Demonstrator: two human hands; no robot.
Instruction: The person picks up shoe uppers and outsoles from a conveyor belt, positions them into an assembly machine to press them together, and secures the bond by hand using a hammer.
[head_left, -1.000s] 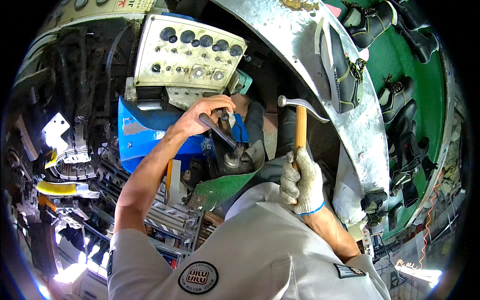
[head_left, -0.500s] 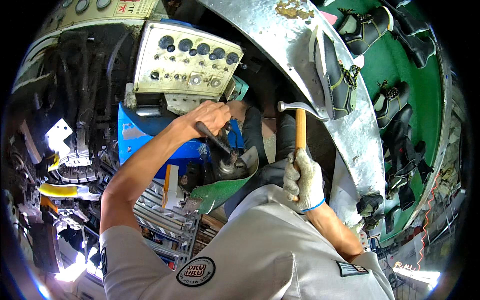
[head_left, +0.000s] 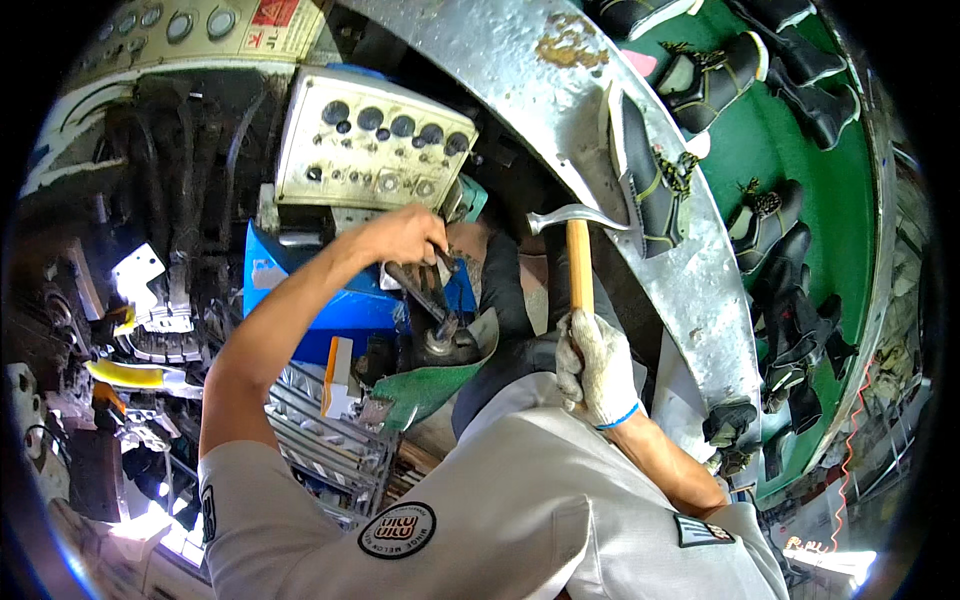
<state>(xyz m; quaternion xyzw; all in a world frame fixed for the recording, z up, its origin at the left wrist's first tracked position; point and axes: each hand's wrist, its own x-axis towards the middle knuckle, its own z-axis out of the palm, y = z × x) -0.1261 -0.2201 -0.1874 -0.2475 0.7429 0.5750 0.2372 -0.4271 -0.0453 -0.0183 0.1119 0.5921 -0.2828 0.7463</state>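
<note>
My right hand [head_left: 597, 368], in a white work glove with a blue cuff, grips the wooden handle of a hammer [head_left: 580, 262]. Its metal head points up, close to a black shoe [head_left: 655, 180] on the metal ledge. My bare left hand [head_left: 412, 237] is below the cream control panel [head_left: 378, 140]. Its fingers bend down at a dark, worn fixture [head_left: 435, 325] with a rod-like part; whatever they hold is hidden. A piece of green sheet [head_left: 430, 390] lies around the base of that fixture.
A curved metal ledge [head_left: 700, 310] runs along my right, with a green surface [head_left: 815, 230] beyond it carrying several black shoes. Dark machinery stands to the left, with a yellow-handled tool [head_left: 125, 374]. A blue panel [head_left: 325, 315] and metal rack [head_left: 325, 440] are below my left arm.
My view has shifted slightly. My left hand's fingers now hang down over the fixture, where they were curled more tightly before. The hammer stays upright in my right hand.
</note>
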